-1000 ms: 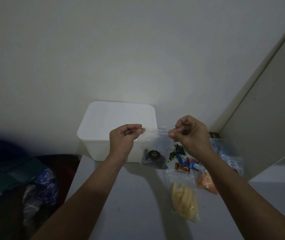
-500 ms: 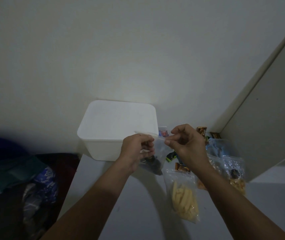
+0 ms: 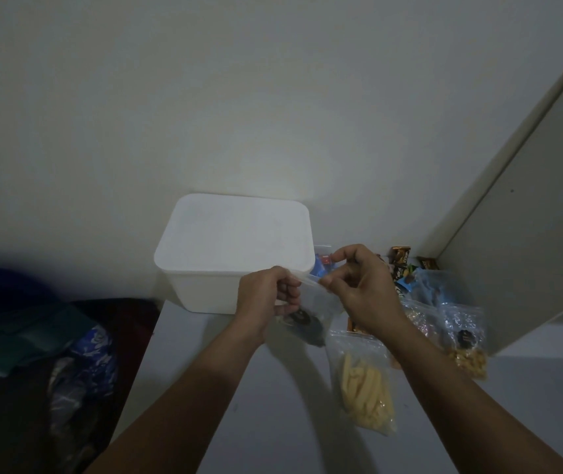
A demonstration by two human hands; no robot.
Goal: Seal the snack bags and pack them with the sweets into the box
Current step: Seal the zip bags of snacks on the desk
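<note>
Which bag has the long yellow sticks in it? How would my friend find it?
Start at the big white box against the wall, then look toward you and right, past the two hands. On the grey table lies a clear bag of yellow sticks, under the right arm. The other bags hold dark or small brown snacks; only this one has long pale yellow sticks.

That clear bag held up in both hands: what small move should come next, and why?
Probably run the pinching fingers along the bag's top strip to finish sealing it. The left hand and right hand both grip that strip close together, the bag hangs above the table, and the box behind has its lid on.
</note>
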